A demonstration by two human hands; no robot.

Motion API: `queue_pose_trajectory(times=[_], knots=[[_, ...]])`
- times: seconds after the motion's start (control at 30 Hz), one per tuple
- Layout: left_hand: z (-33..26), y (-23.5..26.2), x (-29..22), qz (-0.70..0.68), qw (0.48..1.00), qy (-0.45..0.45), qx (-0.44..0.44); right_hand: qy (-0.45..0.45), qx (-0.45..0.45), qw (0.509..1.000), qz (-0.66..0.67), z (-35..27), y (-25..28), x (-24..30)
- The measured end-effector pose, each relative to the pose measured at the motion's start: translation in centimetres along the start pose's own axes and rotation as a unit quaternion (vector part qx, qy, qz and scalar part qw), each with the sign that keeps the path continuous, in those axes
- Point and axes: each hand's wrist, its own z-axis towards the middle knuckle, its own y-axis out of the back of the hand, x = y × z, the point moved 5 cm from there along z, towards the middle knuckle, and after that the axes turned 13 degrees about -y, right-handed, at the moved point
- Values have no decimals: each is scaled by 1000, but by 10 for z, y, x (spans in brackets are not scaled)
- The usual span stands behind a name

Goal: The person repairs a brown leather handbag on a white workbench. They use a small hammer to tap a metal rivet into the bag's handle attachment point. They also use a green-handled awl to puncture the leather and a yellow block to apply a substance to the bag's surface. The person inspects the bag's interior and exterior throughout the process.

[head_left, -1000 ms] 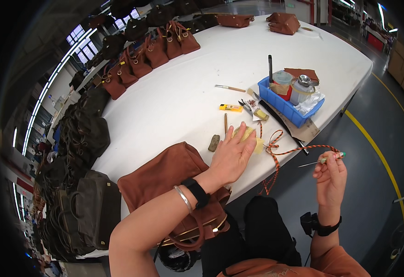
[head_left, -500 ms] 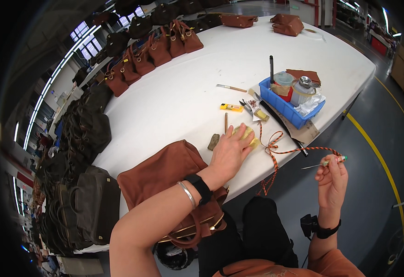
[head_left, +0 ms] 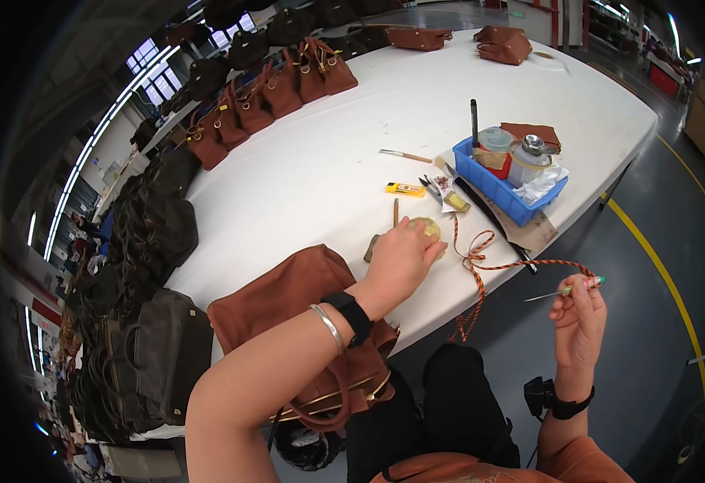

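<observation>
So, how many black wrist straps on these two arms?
2: one strap behind the left hand, beside the silver bracelet; another strap behind the right hand. No others show.

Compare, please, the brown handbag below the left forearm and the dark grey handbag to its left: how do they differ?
The brown handbag is reddish-brown; the dark grey handbag is much darker. The left forearm crosses in front of much of the brown handbag, while most of the dark grey handbag shows. The dark grey handbag stands against other dark bags; the brown handbag is apart from them. Both have handles.
</observation>
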Motion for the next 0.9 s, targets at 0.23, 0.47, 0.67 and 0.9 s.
queue_pose_trajectory(times=[0.23,0.47,0.67,0.9], knots=[[-3,-9,2,61,996,-42,-49,-8,1,1000,-1,-3,2,-2],[-3,-5,2,28,1000,4,12,-16,4,1000,1,-8,3,-2],[-8,-3,8,-35,998,46,6,-20,16,1000,-5,-13,-1,-2],[-9,9,5,-52,997,-24,-47,-16,20,1000,-4,-15,-4,-1]])
